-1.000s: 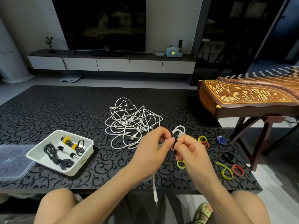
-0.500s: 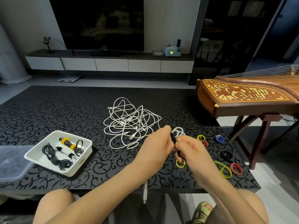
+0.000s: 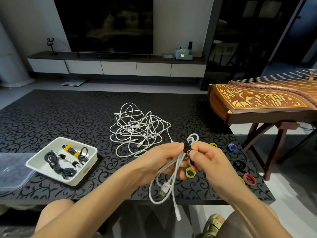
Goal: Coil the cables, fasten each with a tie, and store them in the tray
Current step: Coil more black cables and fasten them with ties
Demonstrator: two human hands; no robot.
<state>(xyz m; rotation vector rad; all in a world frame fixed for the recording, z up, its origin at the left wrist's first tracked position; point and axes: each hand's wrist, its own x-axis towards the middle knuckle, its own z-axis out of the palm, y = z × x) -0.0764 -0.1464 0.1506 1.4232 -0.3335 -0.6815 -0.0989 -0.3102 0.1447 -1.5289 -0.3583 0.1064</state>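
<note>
My left hand (image 3: 164, 160) grips a coiled white cable (image 3: 173, 174) above the table's near edge, its loops sticking out above and below my fingers and its plugs dangling. A black tie (image 3: 187, 147) wraps the coil's middle; my right hand (image 3: 205, 158) pinches that tie. A tangle of white cables (image 3: 137, 131) lies mid-table behind my hands. The white tray (image 3: 41, 166) at the left holds several tied black cables. Loose ties lie at the right: yellow-green (image 3: 190, 172), red (image 3: 249, 178), blue (image 3: 232, 147), black (image 3: 240, 166).
A clear plastic lid (image 3: 12, 170) lies left of the tray at the table's edge. A wooden zither on a stand (image 3: 260, 103) stands close to the table's right side. My knees and a sandalled foot show below the near edge.
The coil in my hands has turned, so its lower loops and plugs hang in view below my fingers. Both hands stay together on the black tie.
</note>
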